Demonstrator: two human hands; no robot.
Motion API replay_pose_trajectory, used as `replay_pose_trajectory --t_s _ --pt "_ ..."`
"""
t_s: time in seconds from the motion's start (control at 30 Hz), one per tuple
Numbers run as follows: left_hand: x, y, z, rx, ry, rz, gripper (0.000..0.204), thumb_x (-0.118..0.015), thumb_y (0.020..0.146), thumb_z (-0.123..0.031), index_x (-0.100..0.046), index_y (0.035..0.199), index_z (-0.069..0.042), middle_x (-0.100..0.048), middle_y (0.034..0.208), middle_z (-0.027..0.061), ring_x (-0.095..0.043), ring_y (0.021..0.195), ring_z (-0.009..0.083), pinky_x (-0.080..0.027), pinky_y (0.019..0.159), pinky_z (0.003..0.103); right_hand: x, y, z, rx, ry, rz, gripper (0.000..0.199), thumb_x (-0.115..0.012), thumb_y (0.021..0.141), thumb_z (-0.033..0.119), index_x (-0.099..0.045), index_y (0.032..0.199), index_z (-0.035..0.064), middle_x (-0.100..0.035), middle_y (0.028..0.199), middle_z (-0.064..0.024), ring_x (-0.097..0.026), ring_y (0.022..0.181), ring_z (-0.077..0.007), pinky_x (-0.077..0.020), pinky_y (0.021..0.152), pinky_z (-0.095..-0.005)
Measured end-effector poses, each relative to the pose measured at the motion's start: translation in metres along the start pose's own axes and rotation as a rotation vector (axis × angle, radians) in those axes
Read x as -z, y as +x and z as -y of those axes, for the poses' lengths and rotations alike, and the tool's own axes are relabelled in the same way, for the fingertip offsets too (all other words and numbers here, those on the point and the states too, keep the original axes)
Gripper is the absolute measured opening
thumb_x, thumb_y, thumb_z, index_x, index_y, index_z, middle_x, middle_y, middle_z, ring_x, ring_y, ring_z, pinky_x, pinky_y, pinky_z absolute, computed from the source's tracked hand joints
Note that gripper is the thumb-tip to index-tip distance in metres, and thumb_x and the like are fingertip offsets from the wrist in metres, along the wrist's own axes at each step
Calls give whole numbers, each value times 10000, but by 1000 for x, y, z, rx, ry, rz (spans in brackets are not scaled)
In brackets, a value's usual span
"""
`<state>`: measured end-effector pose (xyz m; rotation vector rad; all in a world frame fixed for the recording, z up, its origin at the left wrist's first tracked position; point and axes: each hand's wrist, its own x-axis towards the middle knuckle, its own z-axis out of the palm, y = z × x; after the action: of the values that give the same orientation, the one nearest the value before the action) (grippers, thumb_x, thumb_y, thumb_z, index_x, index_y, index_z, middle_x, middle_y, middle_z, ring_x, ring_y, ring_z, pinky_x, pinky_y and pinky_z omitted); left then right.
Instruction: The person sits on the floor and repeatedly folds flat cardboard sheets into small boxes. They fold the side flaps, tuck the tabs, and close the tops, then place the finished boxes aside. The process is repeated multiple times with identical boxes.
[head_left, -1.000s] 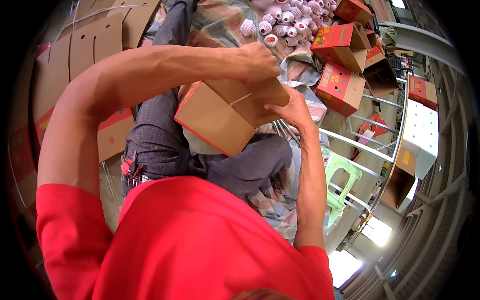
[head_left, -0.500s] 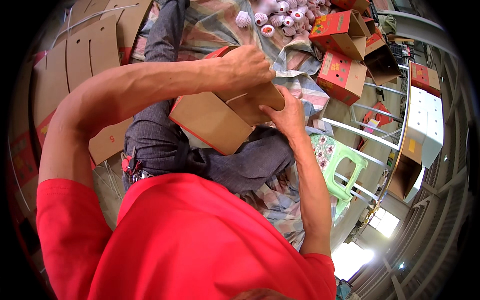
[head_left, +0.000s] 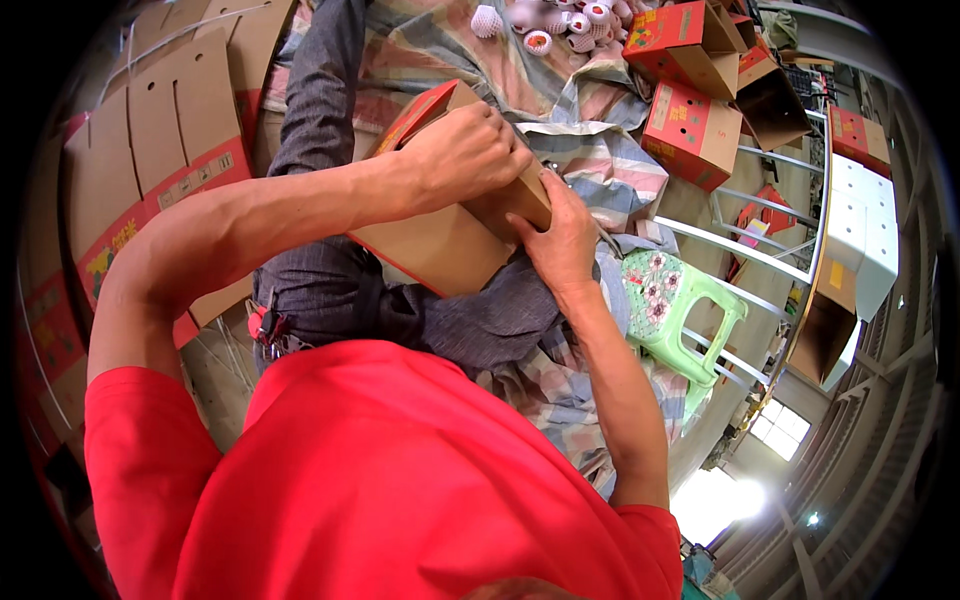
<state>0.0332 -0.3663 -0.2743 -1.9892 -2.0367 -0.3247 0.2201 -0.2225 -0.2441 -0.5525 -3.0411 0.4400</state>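
A red and brown cardboard box (head_left: 440, 245) lies tilted across my legs with its brown inner side showing. My left hand (head_left: 468, 148) is curled over the box's upper part, fingers closed at a flap; the fingertips are hidden. At the right end of that flap, my right hand (head_left: 562, 235) grips the edge, thumb on the near face and fingers behind it. Both hands are close together, and the left forearm crosses in front of part of the box.
Flattened cardboard cartons (head_left: 160, 120) are stacked at left. Foam-netted fruit (head_left: 585, 22) lies on the plaid sheet (head_left: 420, 40) ahead. Made-up red boxes (head_left: 690, 135) stand at far right, beside a metal frame (head_left: 735, 250). A green plastic stool (head_left: 655, 300) is near my right arm.
The flap has tipped more upright, and its slot is now out of sight. My left hand has shifted slightly down and left, my right slightly left. The view has turned a little.
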Motion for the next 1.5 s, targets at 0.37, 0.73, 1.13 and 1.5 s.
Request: replay_pose_trajectory --t_s 0.37,0.73,1.13,1.5 --pt "-62 -73 -11 22 -231 180 1005 -669 903 -584 -330 1626 27 -278 1732 152 -177 1632 296 -111 1346 454 -101 -9 -14 0 -141 90 994 -652 952 581 -291 1593 -87 -13 1685 -421 44 1561 -616 -21 1250 -694" --pt "-49 -44 17 374 -377 -4 725 -601 1008 -395 -385 1614 -60 -325 1696 188 -386 1508 400 -273 1268 499 -99 -5 -7 21 -201 12 958 -607 961 601 -344 1566 -94 -80 1675 -426 -22 1560 -614 -59 1255 -683" --pt "-216 -94 14 1479 -1235 -24 839 -671 975 -472 -375 1576 33 -621 1419 278 -568 1359 416 -421 1170 430 -95 -8 -69 43 -5 -159 879 -481 1032 605 -314 1604 -42 -141 1713 -335 -81 1589 -539 -73 1279 -635" --pt "-169 -70 37 1102 -1764 102 488 -833 907 -343 -712 1184 40 -749 1040 150 -720 921 288 -566 843 425 -97 -75 -134 -402 530 -279 668 -402 1118 467 -354 1593 0 -383 1598 -190 -365 1475 -320 -317 1202 -447"
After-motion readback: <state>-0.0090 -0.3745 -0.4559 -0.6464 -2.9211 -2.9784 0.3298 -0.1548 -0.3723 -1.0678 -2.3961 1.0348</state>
